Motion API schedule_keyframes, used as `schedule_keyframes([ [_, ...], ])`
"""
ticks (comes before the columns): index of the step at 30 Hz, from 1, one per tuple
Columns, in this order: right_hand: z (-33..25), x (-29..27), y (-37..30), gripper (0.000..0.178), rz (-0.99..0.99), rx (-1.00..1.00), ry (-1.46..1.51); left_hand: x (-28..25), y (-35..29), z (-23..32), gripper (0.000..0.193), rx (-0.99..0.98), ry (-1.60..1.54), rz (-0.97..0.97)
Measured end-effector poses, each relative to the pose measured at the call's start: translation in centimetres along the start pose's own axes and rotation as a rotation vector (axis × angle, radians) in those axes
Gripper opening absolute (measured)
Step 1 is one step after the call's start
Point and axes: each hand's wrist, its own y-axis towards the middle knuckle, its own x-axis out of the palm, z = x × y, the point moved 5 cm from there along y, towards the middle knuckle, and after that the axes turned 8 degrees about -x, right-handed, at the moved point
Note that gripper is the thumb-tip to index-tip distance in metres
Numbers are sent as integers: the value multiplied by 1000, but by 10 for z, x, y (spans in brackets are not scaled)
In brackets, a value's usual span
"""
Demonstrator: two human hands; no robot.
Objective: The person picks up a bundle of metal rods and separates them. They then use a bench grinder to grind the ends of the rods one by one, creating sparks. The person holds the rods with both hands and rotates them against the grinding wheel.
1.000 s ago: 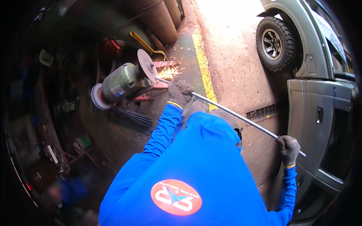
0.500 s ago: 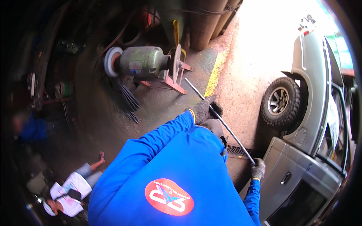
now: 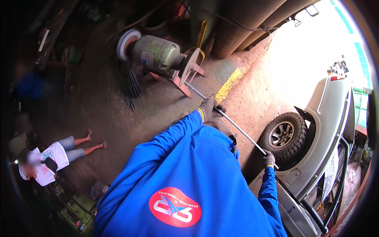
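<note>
I hold a long thin ribbed steel bar slantwise in front of me with both gloved hands. My left hand, in a dark grey knit glove, is closed round the bar towards its far end. Farther down, my right hand grips it near the other end, a short piece sticking out past the fist. The bar's far tip meets the lower edge of the disc wheel on a worn green bench grinder; whether it touches is too small to tell. A pale round wheel sits on the grinder's other side.
The grinder stands on a reddish metal stand. Dark thin rods lie beside it. A grey vehicle with a knobbly tyre is close to my right arm. Large brown cylinders stand ahead. Another person is at the left.
The bar's far tip has come up to the grinder's disc wheel, where before it was apart from it. My view has turned, so the grinder and vehicle sit differently. Both hands keep their grip.
</note>
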Motion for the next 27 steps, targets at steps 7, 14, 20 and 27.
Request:
schedule_keyframes([
  [7, -6, -50, 26, 28, 128, 16, -114, 3, -4, 7, 28, 32, -107, -22],
  [14, -20, -68, 32, 21, 140, -34, -79, -3, 8, 5, 28, 25, -187, -82],
  [20, -15, -61, 29, 24, 73, 11, -65, 7, 2, 9, 28, 30, -134, 51],
  [27, 15, -23, 30, 41, 261, -161, 166, 35, -23, -15, 16, -14, -193, -285],
])
